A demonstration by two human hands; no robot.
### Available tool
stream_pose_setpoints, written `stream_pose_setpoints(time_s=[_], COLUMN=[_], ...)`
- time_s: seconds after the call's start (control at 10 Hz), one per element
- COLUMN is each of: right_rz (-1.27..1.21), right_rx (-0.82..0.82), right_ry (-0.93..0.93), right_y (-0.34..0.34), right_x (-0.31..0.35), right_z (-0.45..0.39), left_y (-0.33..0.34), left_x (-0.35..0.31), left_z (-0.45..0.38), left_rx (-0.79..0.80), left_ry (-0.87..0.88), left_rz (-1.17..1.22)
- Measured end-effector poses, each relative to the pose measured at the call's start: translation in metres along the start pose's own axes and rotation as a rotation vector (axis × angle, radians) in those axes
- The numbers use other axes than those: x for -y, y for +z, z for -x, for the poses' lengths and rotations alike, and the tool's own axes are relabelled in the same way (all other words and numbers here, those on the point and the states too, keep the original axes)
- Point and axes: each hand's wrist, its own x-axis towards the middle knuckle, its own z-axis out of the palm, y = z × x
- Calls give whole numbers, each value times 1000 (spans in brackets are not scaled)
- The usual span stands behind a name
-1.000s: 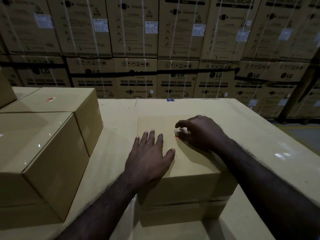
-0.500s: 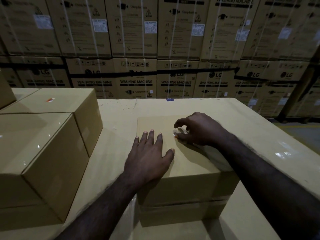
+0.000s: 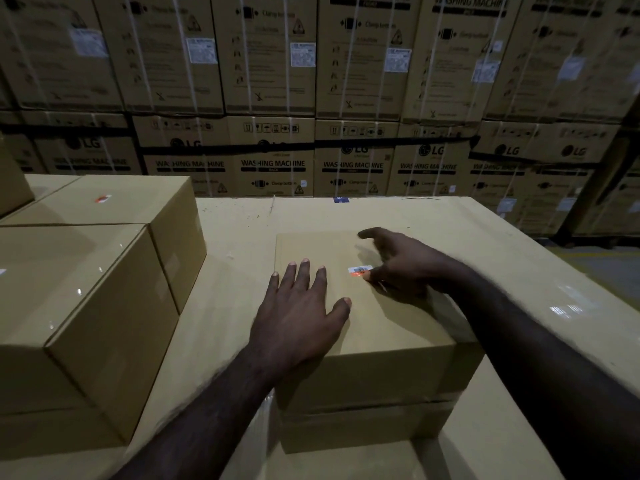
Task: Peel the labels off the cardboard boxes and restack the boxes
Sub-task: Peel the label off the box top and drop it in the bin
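A plain cardboard box [image 3: 374, 327] sits in front of me on a large flat carton. A small white and orange barcode label [image 3: 359, 270] is stuck on its top. My left hand [image 3: 301, 306] lies flat on the box top with fingers spread, just left of the label. My right hand [image 3: 398, 265] hovers at the label's right end, thumb tip touching its edge and forefinger raised and extended. Two more boxes stand at the left: a near one [image 3: 79, 306] and a far one [image 3: 114, 206] carrying an orange label [image 3: 103, 198].
The large carton [image 3: 502, 271] serving as the work surface ends at the right, with floor [image 3: 602, 268] beyond. A wall of stacked washing machine cartons [image 3: 311, 98] fills the background. Another box corner [image 3: 10, 181] shows at far left.
My right hand has opened, the forefinger lifting away and uncovering the barcode label, which now lies exposed on the box top. The left hand has stayed flat.
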Motion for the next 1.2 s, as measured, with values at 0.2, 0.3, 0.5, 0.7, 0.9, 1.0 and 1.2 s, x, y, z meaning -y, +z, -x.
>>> stream_pose_setpoints(time_s=[0.2,0.3,0.5,0.7,0.9,1.0,1.2], right_rz=[-143,-159,-126,-127,-53,153,278], right_rx=[69,50,11,-38,-35,-103,-98], right_ry=[203,231,264,254,124,-26,-74], right_y=[1,4,9,14,11,10,8], right_x=[4,7,7,4,9,17,23], right_z=[-13,-17,-26,-27,-6,3,5], left_y=[1,3,3,1,0,0,-2], left_x=[1,1,0,0,0,0,-1], left_z=[-2,-3,-2,-2,0,0,2], left_rx=[3,1,-2,16,9,8,14], left_ry=[-4,0,-8,-1,-1,-1,-8], left_rz=[-1,-8,-13,-10,-8,-4,4])
